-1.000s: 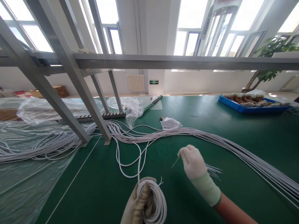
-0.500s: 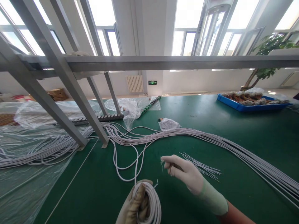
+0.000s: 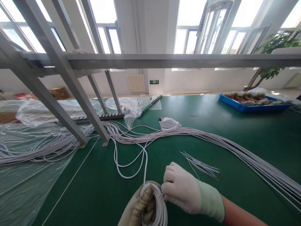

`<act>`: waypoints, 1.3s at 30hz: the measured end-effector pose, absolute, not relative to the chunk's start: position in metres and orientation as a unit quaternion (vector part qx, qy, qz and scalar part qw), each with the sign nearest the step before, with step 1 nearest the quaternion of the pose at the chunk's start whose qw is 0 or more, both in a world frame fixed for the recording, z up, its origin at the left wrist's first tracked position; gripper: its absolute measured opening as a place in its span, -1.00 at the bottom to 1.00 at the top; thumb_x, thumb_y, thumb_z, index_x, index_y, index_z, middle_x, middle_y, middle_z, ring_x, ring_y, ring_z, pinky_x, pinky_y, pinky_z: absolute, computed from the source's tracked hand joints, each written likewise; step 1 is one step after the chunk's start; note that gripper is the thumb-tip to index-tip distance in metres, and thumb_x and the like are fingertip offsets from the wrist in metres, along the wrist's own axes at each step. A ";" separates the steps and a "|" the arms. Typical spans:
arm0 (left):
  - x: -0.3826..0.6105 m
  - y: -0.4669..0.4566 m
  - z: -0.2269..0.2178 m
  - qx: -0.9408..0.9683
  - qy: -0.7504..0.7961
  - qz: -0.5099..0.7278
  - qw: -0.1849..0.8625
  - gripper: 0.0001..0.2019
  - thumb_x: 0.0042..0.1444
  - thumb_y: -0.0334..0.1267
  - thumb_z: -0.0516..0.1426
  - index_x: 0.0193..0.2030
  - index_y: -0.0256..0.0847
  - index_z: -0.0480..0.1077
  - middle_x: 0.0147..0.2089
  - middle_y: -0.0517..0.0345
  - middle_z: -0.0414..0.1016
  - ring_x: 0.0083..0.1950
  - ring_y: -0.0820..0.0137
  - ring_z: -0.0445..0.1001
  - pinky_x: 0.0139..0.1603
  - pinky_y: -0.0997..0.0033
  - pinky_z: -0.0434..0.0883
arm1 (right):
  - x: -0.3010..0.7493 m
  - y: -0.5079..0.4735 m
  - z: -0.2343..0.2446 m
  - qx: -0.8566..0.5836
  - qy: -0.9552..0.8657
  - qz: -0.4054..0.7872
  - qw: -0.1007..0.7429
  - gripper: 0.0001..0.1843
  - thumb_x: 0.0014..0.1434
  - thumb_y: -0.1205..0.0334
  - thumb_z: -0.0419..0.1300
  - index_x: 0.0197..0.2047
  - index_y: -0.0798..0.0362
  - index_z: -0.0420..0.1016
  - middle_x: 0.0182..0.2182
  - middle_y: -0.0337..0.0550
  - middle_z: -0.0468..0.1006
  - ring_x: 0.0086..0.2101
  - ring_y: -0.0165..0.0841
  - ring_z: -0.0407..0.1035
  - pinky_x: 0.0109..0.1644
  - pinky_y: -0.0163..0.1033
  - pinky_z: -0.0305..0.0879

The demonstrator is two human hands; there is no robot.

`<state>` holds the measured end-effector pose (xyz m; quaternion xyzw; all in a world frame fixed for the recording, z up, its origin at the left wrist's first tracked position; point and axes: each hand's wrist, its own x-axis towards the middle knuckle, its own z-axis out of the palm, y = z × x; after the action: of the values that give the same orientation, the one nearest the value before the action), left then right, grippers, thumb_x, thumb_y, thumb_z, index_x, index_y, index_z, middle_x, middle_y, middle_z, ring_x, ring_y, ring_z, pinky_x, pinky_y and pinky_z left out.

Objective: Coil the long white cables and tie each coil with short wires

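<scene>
My left hand (image 3: 138,208), in a worn glove, is closed round a coil of white cable (image 3: 158,205) at the bottom of the view. A loose length of that cable (image 3: 131,163) runs up from the coil to the long bundle of white cables (image 3: 211,139) lying across the green table (image 3: 235,125). My right hand (image 3: 180,188), in a white glove, is closed with its fingers against the top right of the coil; what it pinches is hidden. A small pile of thin white ties (image 3: 202,164) lies just right of that hand.
A grey metal frame (image 3: 70,81) slants over the left of the table. Clear plastic sheeting (image 3: 25,175) covers more cables at left. A small plastic bag (image 3: 168,123) sits mid-table, a blue tray (image 3: 254,105) with parts at far right, a potted plant (image 3: 272,47) behind.
My right hand picked a thin tie from near the pile, then swung left and down until it met the coil. The left hand kept hold of the coil.
</scene>
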<state>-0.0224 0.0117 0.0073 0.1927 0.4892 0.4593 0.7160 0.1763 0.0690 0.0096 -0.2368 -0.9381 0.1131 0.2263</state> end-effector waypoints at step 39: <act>-0.036 0.013 0.031 0.269 0.486 0.426 0.714 -0.63 -0.16 0.05 0.50 -0.33 -0.07 0.55 -0.44 0.11 0.53 -0.26 0.07 0.55 -0.19 0.16 0.53 | 0.160 0.066 0.015 -0.284 -0.910 0.178 0.245 -0.67 0.49 0.18 -0.02 -0.28 0.06 0.42 -0.34 -0.17 0.38 -0.36 -0.30 0.18 -0.21 -0.13 0.13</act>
<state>-0.0362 0.0134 0.0314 0.2689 0.4862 0.4261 0.7139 0.1600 0.0661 0.0146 -0.2839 -0.9098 0.1776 0.2454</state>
